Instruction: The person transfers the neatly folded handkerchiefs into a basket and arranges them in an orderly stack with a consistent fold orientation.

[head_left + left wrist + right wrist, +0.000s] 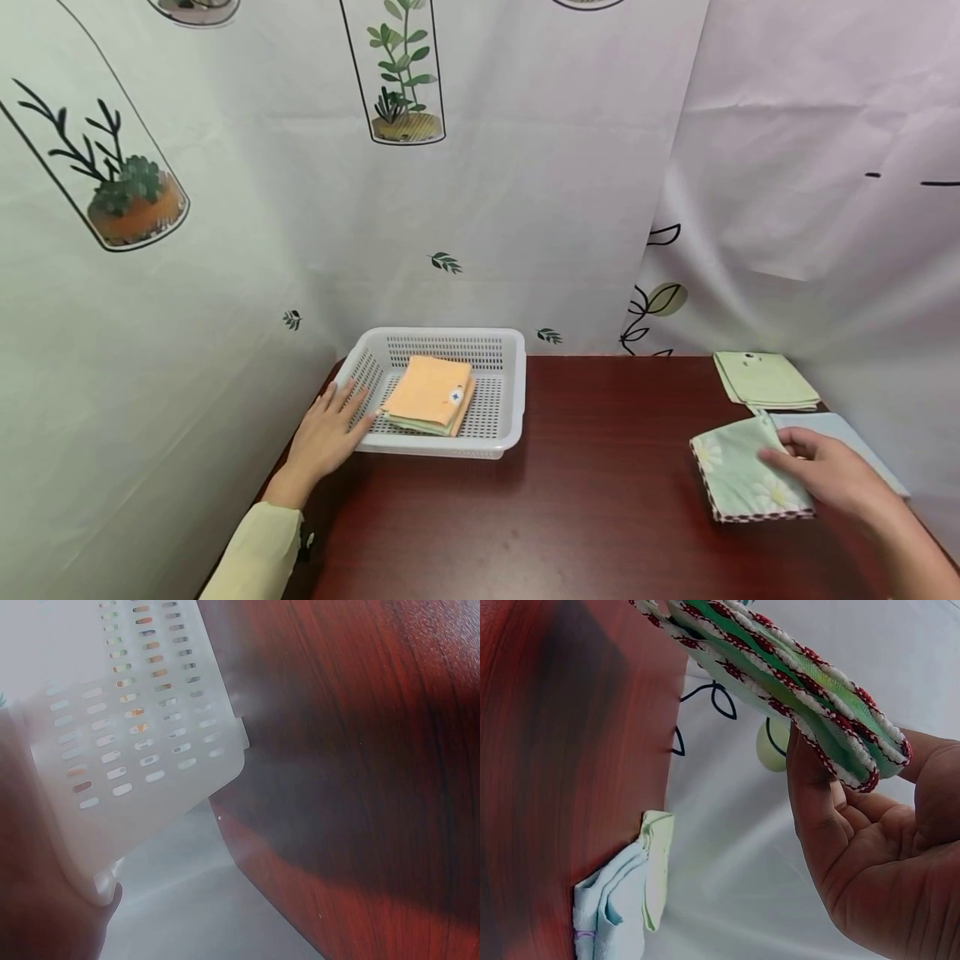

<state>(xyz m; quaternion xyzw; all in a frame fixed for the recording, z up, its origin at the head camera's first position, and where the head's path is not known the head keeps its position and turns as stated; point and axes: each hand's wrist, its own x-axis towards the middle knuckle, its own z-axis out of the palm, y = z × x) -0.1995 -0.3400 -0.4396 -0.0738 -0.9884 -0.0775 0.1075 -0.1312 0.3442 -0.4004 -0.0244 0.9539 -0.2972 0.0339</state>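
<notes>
My right hand [832, 471] pinches a folded light green towel [742, 475] with white daisies, thumb on top and fingers beneath. Its red-and-white stitched edges [780, 679] show in several layers in the right wrist view. On the left, my left hand [326, 437] rests with spread, fairly straight fingers on the left rim of a white plastic basket [512, 400]. Inside that basket lies a folded orange towel [431, 390] on top of a green one [416, 425]. The basket's slotted wall [161, 742] fills much of the left wrist view.
Behind the held towel, a folded light blue towel [847, 433] lies at the right of the dark red table [600, 483]. A pale yellow-green folded towel [768, 379] sits farther back. A printed white curtain [525, 208] borders the table at back and sides.
</notes>
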